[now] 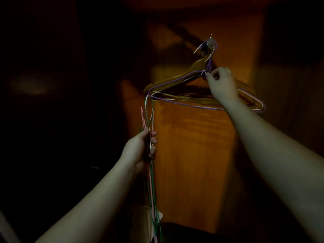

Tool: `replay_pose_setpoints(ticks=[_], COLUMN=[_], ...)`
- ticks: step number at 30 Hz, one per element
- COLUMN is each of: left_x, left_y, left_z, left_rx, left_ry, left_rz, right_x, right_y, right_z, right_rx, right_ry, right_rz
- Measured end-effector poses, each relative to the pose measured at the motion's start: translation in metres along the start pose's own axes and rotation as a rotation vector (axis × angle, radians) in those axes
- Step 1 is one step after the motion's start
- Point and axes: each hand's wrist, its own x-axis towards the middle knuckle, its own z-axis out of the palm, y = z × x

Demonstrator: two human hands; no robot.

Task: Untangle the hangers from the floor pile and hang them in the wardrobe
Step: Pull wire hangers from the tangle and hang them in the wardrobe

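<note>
The scene is very dark, and most of the left side is black, so nothing can be read there; only a dim pale patch shows. The wardrobe (192, 137) appears as an orange-brown wooden panel in the middle, and its upper and right parts fade into shadow. Near the top, several hanger hooks gather at one point (207, 46), but what they hang on is hard to make out; a dark bar seems to run diagonally behind them. From this point hangs a group of hangers: a brown wooden hanger (184, 71), a purple wire hanger (175, 101) and some pale wire ones whose number I cannot tell, because they overlap. Their right ends are partly hidden behind the right forearm. The right hand (221, 81) is raised to the neck of these hangers, with its fingertips (209, 74) bent and pinching the purple wire just below the hooks. The left hand (143, 146) is lower and to the left, its fingers curled around a bundle of thin wire hangers (151, 181), pink, green and white, which stands almost upright. The top of the bundle reaches the left corner of the hanging group, and its bottom goes down into the dark and is cut off by the frame edge.
</note>
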Motion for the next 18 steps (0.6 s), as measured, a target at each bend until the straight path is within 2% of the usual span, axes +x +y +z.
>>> replay_pose_setpoints(ticks=[4, 8, 13, 18], left_x=[-0.006, -0.015, -0.02, -0.022], left_y=[-0.015, -0.027, -0.04, -0.052], left_z=[-0.011, -0.015, -0.016, -0.014], left_rx=[-0.008, 0.022, 0.11, 0.142], left_ry=[-0.056, -0.094, -0.146, -0.209], left_rz=[-0.045, -0.087, -0.094, -0.123], right_x=[-0.094, -0.178, -0.233, -0.234], right_y=[-0.005, -0.006, -0.005, -0.007], right_z=[0.022, 0.039, 0.046, 0.048], right_rx=[0.228, 0.343, 0.422, 0.454], right_ry=[-0.24, -0.468, -0.596, -0.68], right_rz=[0.055, 0.149, 0.28, 0.341])
